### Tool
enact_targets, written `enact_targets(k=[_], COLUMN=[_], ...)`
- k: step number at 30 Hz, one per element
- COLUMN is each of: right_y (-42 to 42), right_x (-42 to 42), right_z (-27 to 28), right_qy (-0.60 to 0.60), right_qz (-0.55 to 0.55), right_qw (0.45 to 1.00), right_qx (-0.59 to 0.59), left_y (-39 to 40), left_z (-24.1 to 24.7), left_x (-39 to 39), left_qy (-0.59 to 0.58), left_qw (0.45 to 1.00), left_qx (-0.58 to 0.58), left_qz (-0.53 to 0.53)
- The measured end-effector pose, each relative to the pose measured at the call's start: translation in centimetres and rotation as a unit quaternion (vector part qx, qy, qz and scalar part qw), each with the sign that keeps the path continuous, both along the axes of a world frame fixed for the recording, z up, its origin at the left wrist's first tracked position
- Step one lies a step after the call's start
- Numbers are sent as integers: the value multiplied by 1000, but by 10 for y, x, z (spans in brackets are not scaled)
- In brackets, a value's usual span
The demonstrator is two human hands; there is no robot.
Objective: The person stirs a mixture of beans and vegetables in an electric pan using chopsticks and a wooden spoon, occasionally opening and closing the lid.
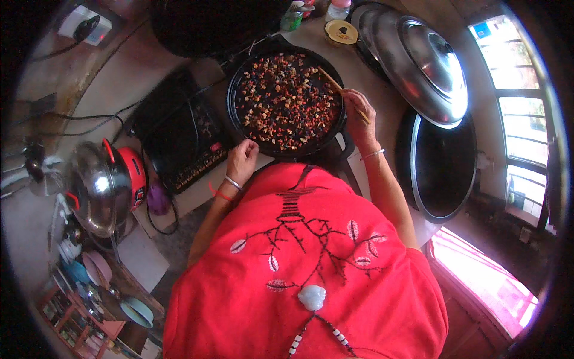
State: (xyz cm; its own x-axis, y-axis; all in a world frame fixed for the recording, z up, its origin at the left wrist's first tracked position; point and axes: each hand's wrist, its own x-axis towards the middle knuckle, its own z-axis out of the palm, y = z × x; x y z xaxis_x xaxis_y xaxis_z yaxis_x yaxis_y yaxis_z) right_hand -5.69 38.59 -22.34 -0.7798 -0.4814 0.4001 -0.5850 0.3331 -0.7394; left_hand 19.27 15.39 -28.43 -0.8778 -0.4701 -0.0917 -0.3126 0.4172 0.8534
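Observation:
A thin layer of small chopped bits [287, 101], red, orange, pale and dark, lies spread across a round black electric griddle pan [231, 105]. Its dark lid [193, 27] stands raised behind it. My right hand [358, 114] is at the pan's right rim, gripping a wooden chopstick [331, 80] whose tip reaches over the bits at the upper right. Whether a second stick lies along it cannot be made out. By the lower left rim is my left hand [243, 157], its fingers curled in and nothing visible in them.
Left of the pan lies a black induction cooker [175, 130] with cables, beside a red electric pot [132, 172] under a glass lid. Metal pot lids [421, 67] and a black wok [444, 166] lean at right. A yellow lidded pot [341, 32] and jars [337, 11] stand behind.

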Motion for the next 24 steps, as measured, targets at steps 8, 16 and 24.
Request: enact_targets(k=[8,16,24], right_y=[-48,-90,-74], right_x=[-26,-19,31], right_z=[-24,-25,4], right_qy=[-40,-17,-28], right_qz=[28,157,314], right_qw=[995,987,949], right_qx=[-87,-39,18], left_y=[1,2,2], left_z=[15,2,1], left_x=[-1,8,14], left_qy=[-31,-39,-84], left_qw=[999,999,996], left_qx=[5,-25,-13], left_qz=[-6,7,12])
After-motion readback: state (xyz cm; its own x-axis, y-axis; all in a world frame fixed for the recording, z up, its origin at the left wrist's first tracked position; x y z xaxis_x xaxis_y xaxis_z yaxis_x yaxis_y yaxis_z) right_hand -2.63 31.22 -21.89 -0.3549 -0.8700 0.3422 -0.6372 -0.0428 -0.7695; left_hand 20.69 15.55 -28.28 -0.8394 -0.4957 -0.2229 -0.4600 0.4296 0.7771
